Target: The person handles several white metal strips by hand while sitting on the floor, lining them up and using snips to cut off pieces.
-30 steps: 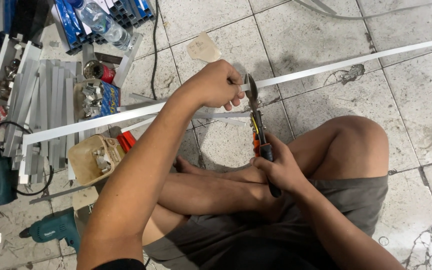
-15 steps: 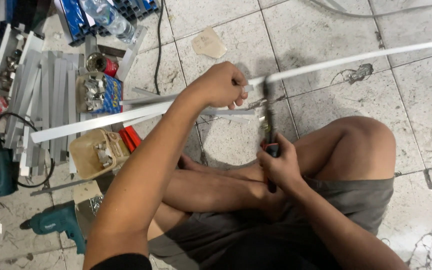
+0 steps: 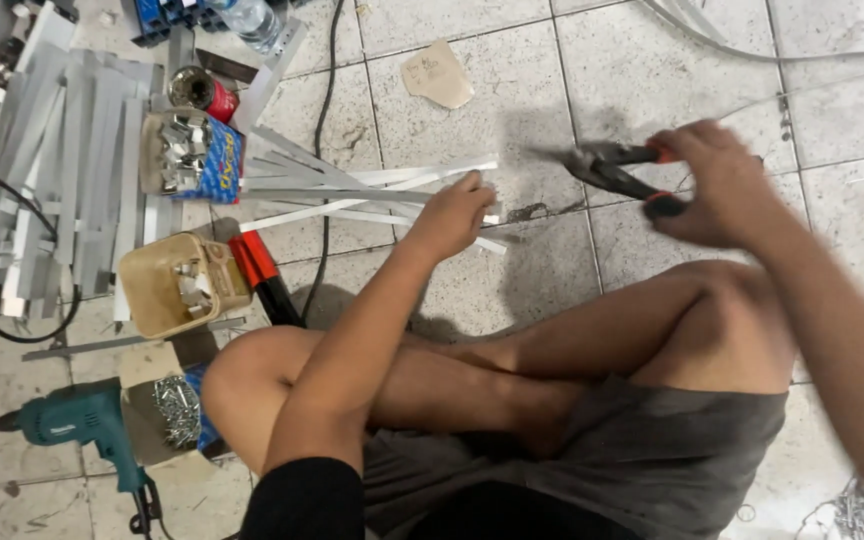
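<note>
Floor workshop, teal drill [image 3: 77,420], cut metal strips [image 3: 62,170], tiled floor [image 3: 512,60]

Red-handled snips [image 3: 617,172] — white strips [image 3: 372,195] floored

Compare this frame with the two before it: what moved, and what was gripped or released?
The left hand let go of the long strip, now gone from between the hands, and dropped to the pile of cut strips. The right hand swung the snips away to the right. Boxes and drill are unchanged.
</note>
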